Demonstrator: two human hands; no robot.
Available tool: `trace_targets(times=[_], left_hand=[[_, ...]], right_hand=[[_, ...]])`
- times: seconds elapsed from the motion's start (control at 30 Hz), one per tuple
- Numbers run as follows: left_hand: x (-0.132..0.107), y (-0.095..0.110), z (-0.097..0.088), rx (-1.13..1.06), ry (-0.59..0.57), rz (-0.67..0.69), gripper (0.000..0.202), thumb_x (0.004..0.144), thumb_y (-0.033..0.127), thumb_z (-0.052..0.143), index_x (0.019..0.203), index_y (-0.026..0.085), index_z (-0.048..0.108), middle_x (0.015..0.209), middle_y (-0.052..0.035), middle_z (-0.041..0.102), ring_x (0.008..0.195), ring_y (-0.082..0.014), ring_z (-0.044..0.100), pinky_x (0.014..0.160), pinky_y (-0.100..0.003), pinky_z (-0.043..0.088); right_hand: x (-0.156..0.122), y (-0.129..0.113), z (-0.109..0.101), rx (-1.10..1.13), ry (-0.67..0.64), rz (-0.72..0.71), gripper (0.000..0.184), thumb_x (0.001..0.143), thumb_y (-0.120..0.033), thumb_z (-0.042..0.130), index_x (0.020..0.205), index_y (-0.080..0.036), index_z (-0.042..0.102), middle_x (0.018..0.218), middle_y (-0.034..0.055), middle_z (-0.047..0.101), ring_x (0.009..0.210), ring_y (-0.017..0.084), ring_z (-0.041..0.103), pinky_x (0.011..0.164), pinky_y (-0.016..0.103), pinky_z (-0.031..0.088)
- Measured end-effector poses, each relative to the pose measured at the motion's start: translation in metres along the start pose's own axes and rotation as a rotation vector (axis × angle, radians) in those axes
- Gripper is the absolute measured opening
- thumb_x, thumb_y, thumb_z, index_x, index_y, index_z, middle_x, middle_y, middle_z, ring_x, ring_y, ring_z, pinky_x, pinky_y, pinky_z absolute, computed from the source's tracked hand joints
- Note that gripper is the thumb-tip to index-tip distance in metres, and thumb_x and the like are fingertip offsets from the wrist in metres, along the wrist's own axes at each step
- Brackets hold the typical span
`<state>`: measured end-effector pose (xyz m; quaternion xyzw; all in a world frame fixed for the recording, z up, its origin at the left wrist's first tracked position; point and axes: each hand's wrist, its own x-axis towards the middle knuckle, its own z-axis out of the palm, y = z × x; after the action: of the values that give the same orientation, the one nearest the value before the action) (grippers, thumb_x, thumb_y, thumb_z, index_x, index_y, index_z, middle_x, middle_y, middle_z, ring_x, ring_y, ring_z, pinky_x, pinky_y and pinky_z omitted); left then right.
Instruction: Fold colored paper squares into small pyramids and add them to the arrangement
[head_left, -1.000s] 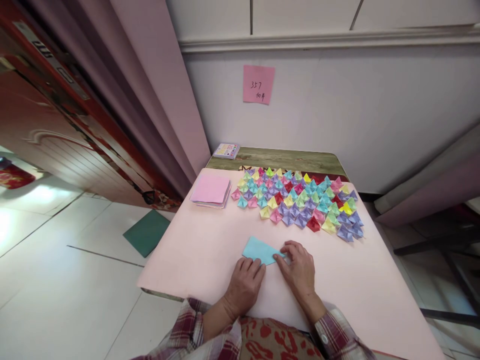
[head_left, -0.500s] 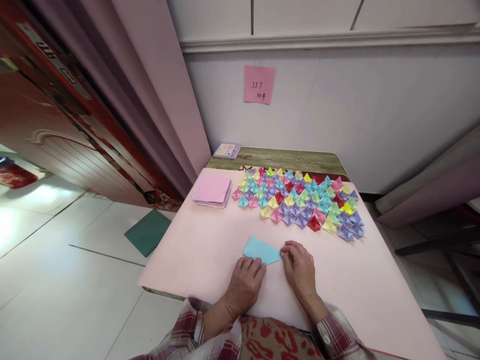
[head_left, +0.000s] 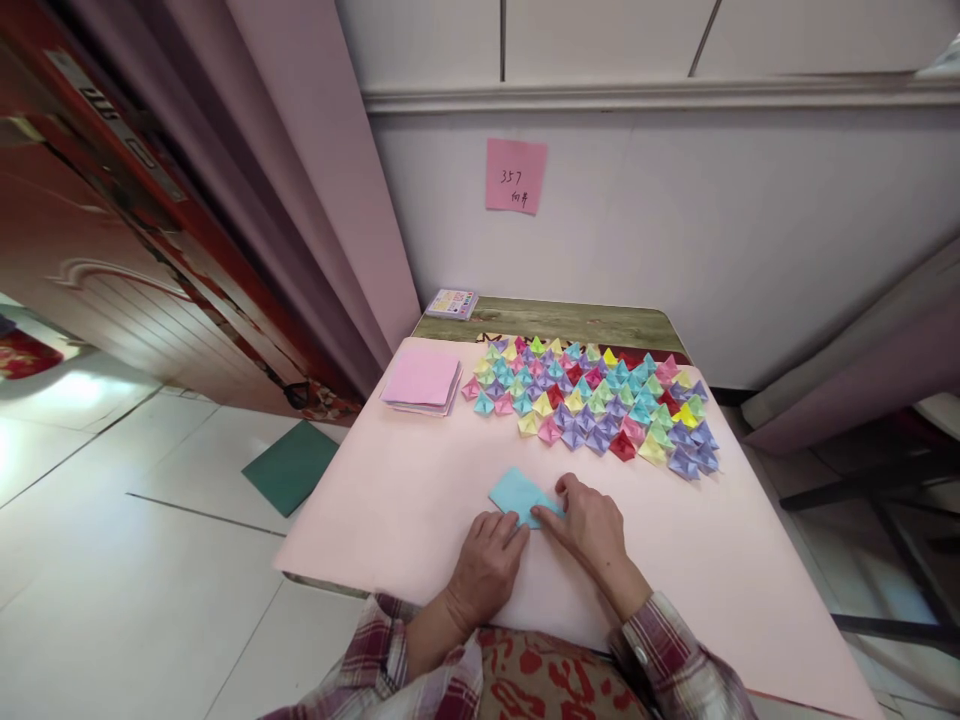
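Note:
A light blue sheet of paper (head_left: 516,492), partly folded, lies on the pink table cover (head_left: 405,500) near the front edge. My left hand (head_left: 487,565) rests with curled fingers on the sheet's near left corner. My right hand (head_left: 591,530) presses down on its right part, fingers together over the paper. Beyond the hands, several small folded paper shapes (head_left: 592,405) in many colours lie packed side by side.
A stack of pink paper squares (head_left: 421,380) sits at the table's far left. A small printed pack (head_left: 452,302) lies on the bare wooden strip by the wall. A pink note (head_left: 514,175) hangs on the wall. A green sheet (head_left: 291,465) lies on the floor left.
My right hand has moved left over the blue sheet, which now shows smaller and more folded. The left hand has stayed at the near corner.

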<state>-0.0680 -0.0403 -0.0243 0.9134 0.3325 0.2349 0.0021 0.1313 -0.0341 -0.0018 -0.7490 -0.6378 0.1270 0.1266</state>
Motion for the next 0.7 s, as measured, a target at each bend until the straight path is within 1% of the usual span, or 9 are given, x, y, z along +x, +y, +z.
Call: trace_targets(times=[0.07,0.17,0.23,0.37,0.43,0.5,0.57,0.63,0.7], left_hand=[[0.0,0.0,-0.001,-0.011,-0.001,-0.009,0.027,0.089,0.012,0.046,0.111,0.015,0.062,0.109,-0.013,0.063,0.094,-0.0237,0.055,0.086,-0.042,0.045],[-0.001,0.001,-0.003,-0.026,-0.005,-0.028,0.027,0.089,0.012,0.045,0.11,0.016,0.062,0.109,-0.0132,0.063,0.095,-0.0241,0.056,0.086,-0.042,0.046],[-0.002,0.002,-0.003,-0.049,-0.006,-0.047,0.031,0.09,0.012,0.046,0.118,0.016,0.059,0.11,-0.0132,0.064,0.096,-0.0242,0.057,0.087,-0.043,0.046],[-0.002,-0.002,-0.003,-0.184,0.043,-0.138,0.047,0.091,0.018,0.049,0.138,0.014,0.042,0.115,-0.0136,0.063,0.104,-0.0242,0.056,0.093,-0.043,0.046],[0.004,-0.011,-0.003,-0.241,0.098,-0.25,0.045,0.091,0.019,0.049,0.136,0.015,0.044,0.118,-0.0133,0.061,0.109,-0.0245,0.055,0.095,-0.043,0.045],[0.013,-0.025,-0.005,-0.255,0.132,-0.383,0.037,0.089,0.016,0.047,0.126,0.017,0.052,0.116,-0.0125,0.06,0.11,-0.0248,0.054,0.095,-0.044,0.045],[0.024,-0.042,-0.01,-0.26,0.127,-0.455,0.038,0.084,0.009,0.044,0.119,0.017,0.056,0.111,-0.0112,0.062,0.106,-0.024,0.056,0.091,-0.043,0.047],[0.032,-0.055,-0.016,-0.256,0.08,-0.369,0.046,0.079,0.004,0.042,0.12,0.018,0.056,0.118,-0.0109,0.061,0.111,-0.0239,0.054,0.095,-0.045,0.043],[0.036,-0.061,-0.024,-0.243,-0.018,-0.163,0.048,0.076,0.005,0.045,0.12,0.021,0.057,0.131,-0.0101,0.056,0.123,-0.0256,0.047,0.105,-0.049,0.034]], right_hand=[[0.003,-0.004,-0.001,-0.003,-0.035,0.023,0.032,0.076,-0.055,0.067,0.086,-0.025,0.059,0.071,0.0027,0.07,0.065,0.022,0.065,0.056,0.029,0.031],[0.001,-0.004,0.003,0.05,-0.022,0.003,0.029,0.075,-0.053,0.068,0.072,-0.026,0.059,0.065,0.0005,0.068,0.062,0.021,0.065,0.051,0.028,0.027],[-0.003,-0.002,0.005,0.099,0.003,-0.013,0.027,0.076,-0.051,0.068,0.068,-0.026,0.059,0.062,-0.0009,0.067,0.058,0.019,0.063,0.049,0.027,0.026],[-0.011,0.002,0.005,0.216,0.024,-0.025,0.022,0.077,-0.048,0.067,0.081,-0.027,0.063,0.067,-0.0024,0.067,0.06,0.018,0.064,0.05,0.026,0.033],[-0.014,0.002,0.003,0.27,0.016,-0.059,0.027,0.075,-0.044,0.068,0.096,-0.028,0.064,0.081,-0.0006,0.069,0.068,0.018,0.065,0.055,0.027,0.039],[-0.018,0.003,0.002,0.304,-0.002,-0.12,0.033,0.075,-0.036,0.068,0.107,-0.028,0.062,0.098,0.0021,0.068,0.073,0.018,0.065,0.059,0.028,0.044],[-0.021,0.004,0.003,0.303,-0.001,-0.211,0.029,0.077,-0.026,0.064,0.106,-0.029,0.064,0.108,0.003,0.066,0.079,0.018,0.065,0.065,0.029,0.046],[-0.024,0.007,0.004,0.273,0.038,-0.32,0.025,0.077,-0.016,0.058,0.097,-0.029,0.067,0.108,0.0027,0.066,0.088,0.02,0.065,0.073,0.031,0.047],[-0.024,0.013,0.006,0.245,0.102,-0.407,0.026,0.076,-0.01,0.054,0.089,-0.028,0.068,0.105,0.0031,0.067,0.097,0.022,0.063,0.082,0.034,0.045]])
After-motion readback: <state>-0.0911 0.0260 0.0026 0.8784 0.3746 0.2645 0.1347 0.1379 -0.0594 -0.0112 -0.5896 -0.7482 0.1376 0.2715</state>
